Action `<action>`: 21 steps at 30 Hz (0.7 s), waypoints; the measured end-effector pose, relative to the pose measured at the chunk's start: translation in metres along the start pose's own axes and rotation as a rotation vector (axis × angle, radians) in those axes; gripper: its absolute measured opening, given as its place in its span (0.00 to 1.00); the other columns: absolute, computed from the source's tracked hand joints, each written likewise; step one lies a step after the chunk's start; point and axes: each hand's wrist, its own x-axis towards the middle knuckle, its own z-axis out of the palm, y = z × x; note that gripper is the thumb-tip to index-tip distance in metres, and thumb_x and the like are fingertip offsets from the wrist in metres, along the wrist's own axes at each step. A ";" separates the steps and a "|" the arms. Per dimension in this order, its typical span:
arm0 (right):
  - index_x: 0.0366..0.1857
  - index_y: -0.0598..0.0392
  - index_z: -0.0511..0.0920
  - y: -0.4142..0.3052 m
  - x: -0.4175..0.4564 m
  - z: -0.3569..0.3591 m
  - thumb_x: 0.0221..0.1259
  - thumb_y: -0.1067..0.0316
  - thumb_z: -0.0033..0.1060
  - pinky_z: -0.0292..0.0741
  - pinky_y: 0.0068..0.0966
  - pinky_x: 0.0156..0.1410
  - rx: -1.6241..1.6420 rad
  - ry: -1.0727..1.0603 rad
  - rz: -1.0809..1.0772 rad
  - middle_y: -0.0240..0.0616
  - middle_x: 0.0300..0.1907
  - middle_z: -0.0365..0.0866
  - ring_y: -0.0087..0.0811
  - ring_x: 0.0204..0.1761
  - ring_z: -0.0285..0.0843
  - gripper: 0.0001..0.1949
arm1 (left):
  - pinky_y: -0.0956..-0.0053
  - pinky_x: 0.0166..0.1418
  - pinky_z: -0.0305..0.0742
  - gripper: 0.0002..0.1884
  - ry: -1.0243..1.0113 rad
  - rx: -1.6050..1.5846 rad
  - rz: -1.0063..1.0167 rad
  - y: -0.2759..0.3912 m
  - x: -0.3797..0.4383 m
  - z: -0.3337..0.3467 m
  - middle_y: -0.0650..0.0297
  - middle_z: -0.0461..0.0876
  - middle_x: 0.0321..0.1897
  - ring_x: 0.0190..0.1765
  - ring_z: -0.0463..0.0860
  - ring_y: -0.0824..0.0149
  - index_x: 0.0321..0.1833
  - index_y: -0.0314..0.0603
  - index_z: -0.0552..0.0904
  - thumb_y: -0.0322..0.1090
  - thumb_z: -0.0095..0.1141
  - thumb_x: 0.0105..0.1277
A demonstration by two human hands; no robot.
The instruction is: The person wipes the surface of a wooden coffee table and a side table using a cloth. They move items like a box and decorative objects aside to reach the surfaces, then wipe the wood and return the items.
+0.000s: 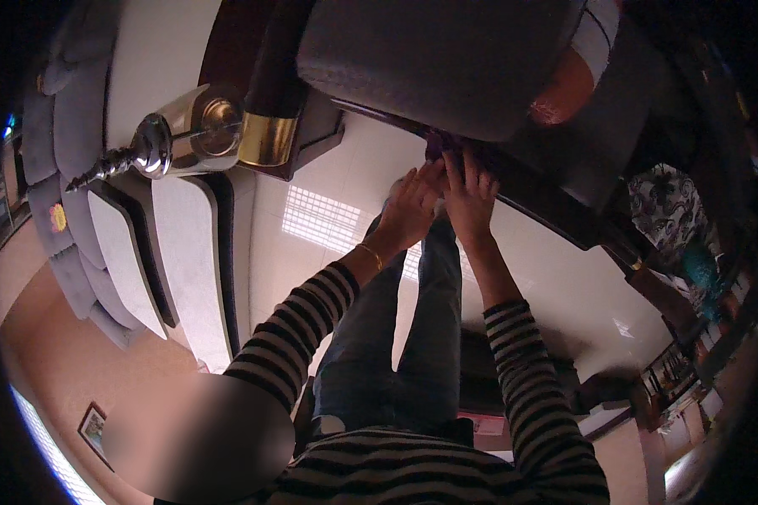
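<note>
A dark purple cloth lies bunched at the dark wooden front rail of a seat with a grey cushion. My right hand rests on the cloth and rail, its fingers spread and pointing toward the cushion. Close beside it, my left hand reaches in from the left, with a thin bracelet at the wrist. Its fingertips meet the cloth's near edge, next to my right hand's fingers. Shadow and the fingers hide much of the cloth, so the left hand's grip is unclear.
On the left stand a glass and metal ornament, a gold-banded dark post and white-topped furniture. A grey sofa lies beyond. An orange-and-white cushion sits on the seat. Patterned fabric is at the right.
</note>
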 end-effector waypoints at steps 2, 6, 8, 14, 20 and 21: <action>0.74 0.37 0.71 0.020 -0.021 0.002 0.57 0.63 0.72 0.66 0.45 0.65 -0.007 0.051 -0.004 0.40 0.73 0.68 0.42 0.62 0.70 0.36 | 0.52 0.84 0.53 0.35 -0.058 -0.014 0.049 0.010 0.002 0.001 0.51 0.56 0.81 0.83 0.56 0.52 0.78 0.38 0.61 0.31 0.55 0.68; 0.72 0.37 0.73 0.065 -0.056 -0.008 0.58 0.67 0.70 0.67 0.41 0.65 -0.101 0.093 0.006 0.39 0.73 0.68 0.42 0.61 0.70 0.34 | 0.53 0.84 0.53 0.35 -0.086 -0.006 0.081 0.026 0.017 0.005 0.52 0.58 0.80 0.83 0.56 0.52 0.79 0.40 0.62 0.35 0.56 0.68; 0.72 0.38 0.73 0.082 -0.068 -0.013 0.58 0.68 0.69 0.67 0.42 0.66 -0.133 0.074 0.017 0.40 0.73 0.68 0.42 0.61 0.69 0.33 | 0.51 0.85 0.51 0.37 -0.107 -0.034 0.090 0.030 0.030 0.007 0.50 0.55 0.82 0.83 0.56 0.50 0.80 0.39 0.59 0.33 0.56 0.69; 0.72 0.36 0.73 0.128 -0.103 -0.025 0.59 0.71 0.65 0.66 0.44 0.69 -0.141 0.076 0.108 0.38 0.74 0.67 0.43 0.64 0.66 0.33 | 0.51 0.85 0.50 0.36 -0.088 -0.014 0.221 0.058 0.078 0.028 0.49 0.54 0.82 0.83 0.55 0.49 0.79 0.38 0.61 0.35 0.58 0.69; 0.72 0.37 0.72 0.161 -0.130 -0.035 0.58 0.72 0.64 0.66 0.44 0.69 -0.172 0.086 0.201 0.37 0.75 0.65 0.43 0.65 0.66 0.34 | 0.53 0.85 0.50 0.37 -0.106 0.002 0.353 0.097 0.110 0.060 0.49 0.53 0.83 0.83 0.55 0.50 0.80 0.37 0.61 0.37 0.59 0.70; 0.72 0.37 0.72 0.169 -0.135 -0.036 0.57 0.72 0.64 0.66 0.44 0.69 -0.182 0.093 0.220 0.37 0.75 0.65 0.42 0.65 0.67 0.34 | 0.53 0.85 0.50 0.37 -0.104 0.005 0.368 0.105 0.116 0.065 0.49 0.54 0.83 0.83 0.55 0.50 0.80 0.36 0.61 0.37 0.58 0.70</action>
